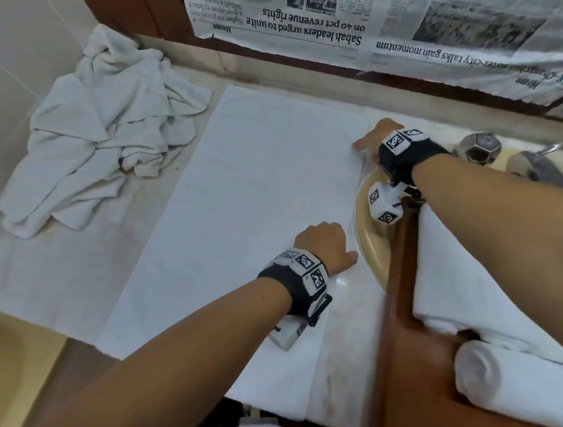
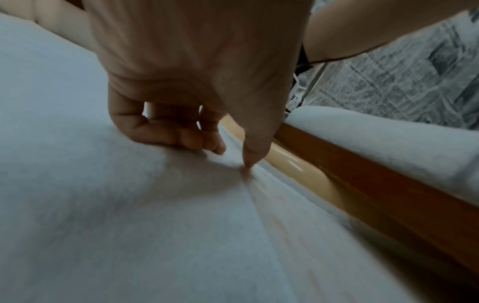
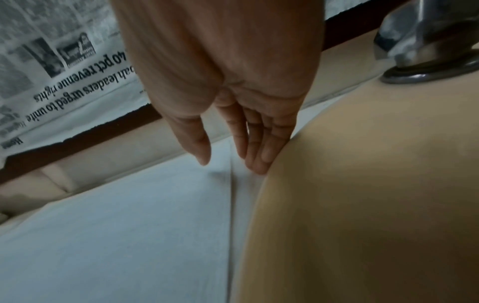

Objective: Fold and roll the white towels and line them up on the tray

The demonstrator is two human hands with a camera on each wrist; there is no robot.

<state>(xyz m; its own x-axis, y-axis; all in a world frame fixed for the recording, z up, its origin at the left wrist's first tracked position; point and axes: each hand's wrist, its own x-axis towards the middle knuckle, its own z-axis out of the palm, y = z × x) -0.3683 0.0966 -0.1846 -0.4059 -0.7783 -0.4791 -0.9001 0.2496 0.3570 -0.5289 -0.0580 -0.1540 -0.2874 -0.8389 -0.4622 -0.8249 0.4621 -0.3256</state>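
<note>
A flat white towel (image 1: 258, 196) lies spread on the marble counter. My left hand (image 1: 328, 247) is at its near right edge. In the left wrist view its fingers (image 2: 181, 135) curl down onto the cloth, and the thumb tip digs in at the hem, pinching the towel's edge (image 2: 243, 178). My right hand (image 1: 370, 141) is at the far right edge, next to the sink. Its fingers (image 3: 259, 151) lie straight along the towel's hem (image 3: 230, 205), and the thumb hovers over the cloth. A wooden tray (image 1: 399, 281) on the right holds rolled towels (image 1: 507, 384).
A heap of crumpled white towels (image 1: 107, 127) sits at the back left of the counter. The beige sink basin (image 1: 368, 245) and metal tap (image 1: 480, 146) are just right of the flat towel. Newspaper (image 1: 328, 23) covers the wall behind.
</note>
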